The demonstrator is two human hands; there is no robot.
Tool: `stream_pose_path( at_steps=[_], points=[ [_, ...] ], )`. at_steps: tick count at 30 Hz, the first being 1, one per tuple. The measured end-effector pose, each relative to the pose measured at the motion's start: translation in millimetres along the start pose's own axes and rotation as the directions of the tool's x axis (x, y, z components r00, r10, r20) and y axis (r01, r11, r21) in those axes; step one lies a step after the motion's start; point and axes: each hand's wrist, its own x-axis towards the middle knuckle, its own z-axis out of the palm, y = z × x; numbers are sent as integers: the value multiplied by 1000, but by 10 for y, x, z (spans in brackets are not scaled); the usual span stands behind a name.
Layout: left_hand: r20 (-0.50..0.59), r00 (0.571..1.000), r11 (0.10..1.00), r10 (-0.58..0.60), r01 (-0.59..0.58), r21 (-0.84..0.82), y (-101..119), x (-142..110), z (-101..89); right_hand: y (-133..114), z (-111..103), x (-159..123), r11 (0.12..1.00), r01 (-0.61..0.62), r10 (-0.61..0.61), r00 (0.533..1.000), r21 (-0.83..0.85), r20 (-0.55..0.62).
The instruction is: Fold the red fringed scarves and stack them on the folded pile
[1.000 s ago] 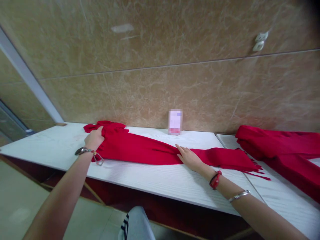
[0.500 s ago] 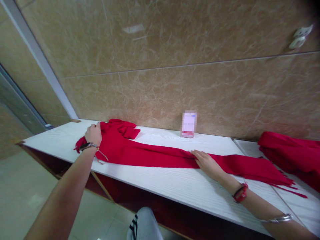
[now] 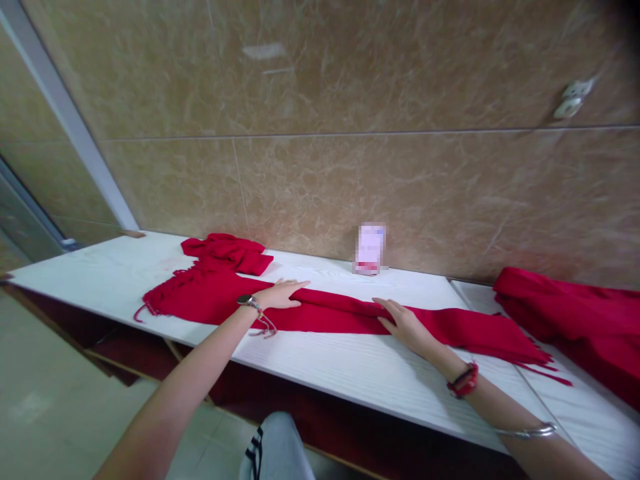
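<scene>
A long red fringed scarf lies stretched along the white tabletop. My left hand rests flat on the scarf left of its middle, fingers stretched out. My right hand lies flat and open on the scarf's middle, pressing it to the table. The scarf's left fringed end lies spread out free of either hand. Its right fringed end reaches toward the seam with the neighbouring table.
A small folded red cloth sits by the wall behind the scarf's left end. A small white blurred card stands against the brown tiled wall. More red fabric is heaped on the right table. Floor lies below the near edge.
My left hand let go of the scarf's left end and slid right toward the middle; that end now lies spread with its fringe showing. My right hand stayed put.
</scene>
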Motion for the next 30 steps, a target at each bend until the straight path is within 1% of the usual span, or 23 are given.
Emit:
stream_pose_path(
  at_steps=[2,4,6,8,9,10,12,13,14,17,18,20,24,26,30],
  points=[
    [44,999,999,30,-29,-31,-20,86,-116,21,-5,7,1000,-7,7,1000,24,-3],
    [53,997,998,63,-62,-19,-46,119,-243,43,-6,18,999,-19,19,1000,32,-9],
    [-20,997,996,77,-76,51,-32,83,-336,57,-14,31,999,-32,32,999,32,-10],
    [-130,989,987,75,-55,151,28,-22,-358,56,-40,39,999,-45,45,999,26,5],
    [-160,984,980,73,-42,193,66,-93,-336,50,-59,40,998,-53,53,998,19,19],
    [-156,985,974,71,-35,225,102,-169,-297,41,-82,39,998,-59,59,998,11,39],
    [-94,994,969,57,-32,247,148,-312,-180,22,-130,31,999,-47,47,995,-1,92],
    [-85,996,969,40,-17,248,155,-369,-116,16,-150,24,1000,-25,25,992,2,124],
    [-89,996,968,21,2,251,152,-414,-58,14,-166,16,1000,3,-4,988,8,154],
    [-162,986,957,-38,83,277,117,-467,51,44,-182,-7,997,75,-80,973,31,215],
    [-178,983,955,-48,97,281,110,-465,62,64,-180,-13,996,87,-93,970,36,224],
    [-177,983,958,-43,90,272,115,-449,57,104,-176,-30,993,110,-117,964,43,238],
    [-121,993,966,-13,43,255,160,-431,22,147,-197,-89,977,211,-211,941,28,265],
    [-115,993,962,-25,55,268,166,-444,21,145,-218,-123,971,241,-236,935,13,264],
    [-141,988,948,-64,104,302,145,-491,66,145,-256,-130,969,245,-241,935,16,261]
  ],
)
